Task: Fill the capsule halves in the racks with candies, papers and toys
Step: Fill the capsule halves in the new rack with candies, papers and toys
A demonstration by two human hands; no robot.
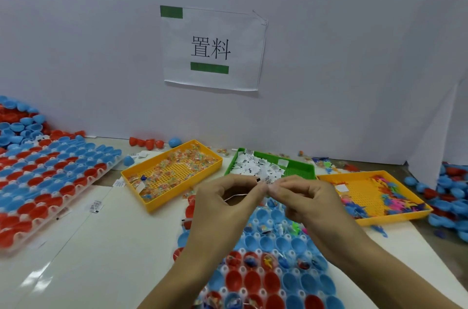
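A rack [268,281] of red and blue capsule halves lies in front of me; some halves hold candies or toys. Above it my left hand [222,197] and my right hand [306,194] meet fingertip to fingertip, pinching small white papers [263,180] between them. Behind the hands stands a green tray [298,167] of folded papers. A yellow tray [174,174] of wrapped candies sits to its left. Another yellow tray [374,197] with colourful plastic toys sits at the right.
A second rack [50,179] of red and blue halves lies at the left. Loose capsule halves pile up at the far left [22,121] and far right [450,197]. A white wall with a paper sign [212,48] closes the back.
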